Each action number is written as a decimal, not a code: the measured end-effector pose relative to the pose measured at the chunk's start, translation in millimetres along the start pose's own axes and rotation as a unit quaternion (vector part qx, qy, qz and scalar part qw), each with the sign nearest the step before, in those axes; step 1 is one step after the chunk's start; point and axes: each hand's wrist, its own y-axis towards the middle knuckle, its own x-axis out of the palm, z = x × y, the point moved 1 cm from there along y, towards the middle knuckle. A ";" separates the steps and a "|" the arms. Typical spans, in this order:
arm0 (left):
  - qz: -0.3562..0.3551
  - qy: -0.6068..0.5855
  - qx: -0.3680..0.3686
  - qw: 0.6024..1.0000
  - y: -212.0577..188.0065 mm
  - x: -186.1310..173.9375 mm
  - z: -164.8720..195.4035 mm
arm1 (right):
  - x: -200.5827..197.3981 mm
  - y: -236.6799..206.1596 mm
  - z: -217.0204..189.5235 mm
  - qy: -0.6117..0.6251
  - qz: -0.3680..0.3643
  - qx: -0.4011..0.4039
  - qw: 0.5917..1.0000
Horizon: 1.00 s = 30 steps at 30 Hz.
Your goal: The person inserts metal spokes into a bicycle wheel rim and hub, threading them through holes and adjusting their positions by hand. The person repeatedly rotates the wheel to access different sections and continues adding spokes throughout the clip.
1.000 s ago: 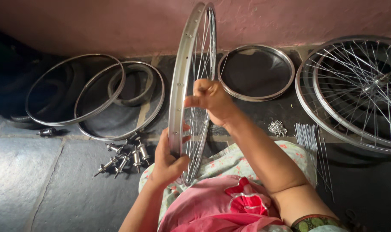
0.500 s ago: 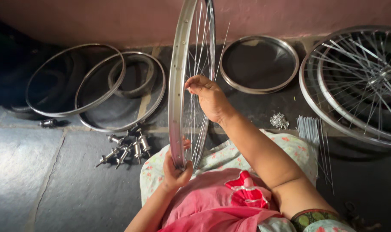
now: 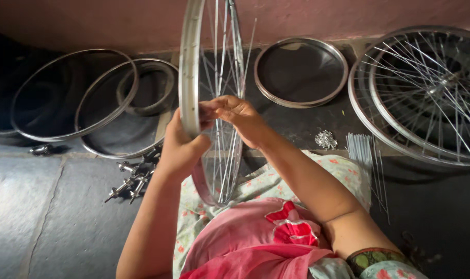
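Note:
A silver bicycle wheel rim (image 3: 189, 62) with thin spokes (image 3: 220, 67) stands upright on my lap, its edge toward me. My left hand (image 3: 180, 147) wraps the rim from the left at mid height. My right hand (image 3: 242, 119) reaches in from the right, fingertips pinched at the spokes just beside the rim, touching the left hand's fingers. What the fingertips pinch is too small to tell. Pink and floral cloth (image 3: 255, 243) covers my lap under the wheel.
Bare rims (image 3: 74, 98) lie on the floor at left, a round rim (image 3: 300, 70) behind, and spoked wheels (image 3: 426, 93) at right. Several hubs (image 3: 131, 181) lie left of my knee. Loose spokes (image 3: 366, 160) and a pile of nipples (image 3: 325, 139) lie right.
My left hand has slid up the rim from its lower part to mid height, meeting the right hand. The right hand has stayed at the spokes.

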 end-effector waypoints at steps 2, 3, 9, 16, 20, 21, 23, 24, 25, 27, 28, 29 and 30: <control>-0.008 -0.019 0.017 1.000 -16.8 -6.4 1.5 | -27.2 -11.9 3.5 -0.088 0.025 -0.023 0.996; -0.012 -0.027 0.024 0.999 -26.1 -11.1 2.2 | -48.8 -19.6 6.9 -0.100 0.062 -0.013 0.993; 0.032 -0.083 0.004 0.996 -63.6 -29.4 4.5 | -243.7 -89.7 30.8 -0.323 0.327 0.049 0.887; 0.075 -0.071 -0.017 0.994 -62.4 -23.6 4.0 | -349.4 -178.5 45.8 -0.453 0.471 0.144 0.743; 0.088 -0.067 -0.033 0.993 -52.5 -23.9 -0.9 | -361.9 -179.4 54.4 -0.601 0.422 0.198 0.650; 0.091 -0.068 -0.035 0.993 -51.5 -21.9 -4.6 | -366.3 -176.3 58.6 -0.606 0.425 0.244 0.627; 0.091 -0.059 -0.041 0.993 -49.8 -19.1 -9.9 | -374.5 -167.4 64.7 -0.629 0.405 0.319 0.581; 0.093 -0.054 -0.043 0.993 -48.2 -18.5 -11.7 | -378.5 -162.6 66.5 -0.643 0.392 0.348 0.558; 0.087 -0.060 -0.041 0.994 -46.7 -17.9 -14.0 | -381.9 -159.0 68.4 -0.654 0.377 0.373 0.539; 0.083 -0.069 -0.030 0.994 -43.7 -17.7 -16.7 | -388.5 -153.1 70.1 -0.672 0.347 0.415 0.506; 0.081 -0.071 -0.036 0.994 -42.1 -17.7 -17.8 | -391.0 -151.1 70.7 -0.677 0.334 0.431 0.494; 0.079 -0.072 -0.040 0.993 -39.4 -17.7 -19.3 | -394.4 -148.4 70.4 -0.683 0.320 0.445 0.483; 0.078 -0.072 -0.044 0.993 -36.6 -17.4 -21.2 | -397.5 -146.2 71.5 -0.688 0.310 0.455 0.474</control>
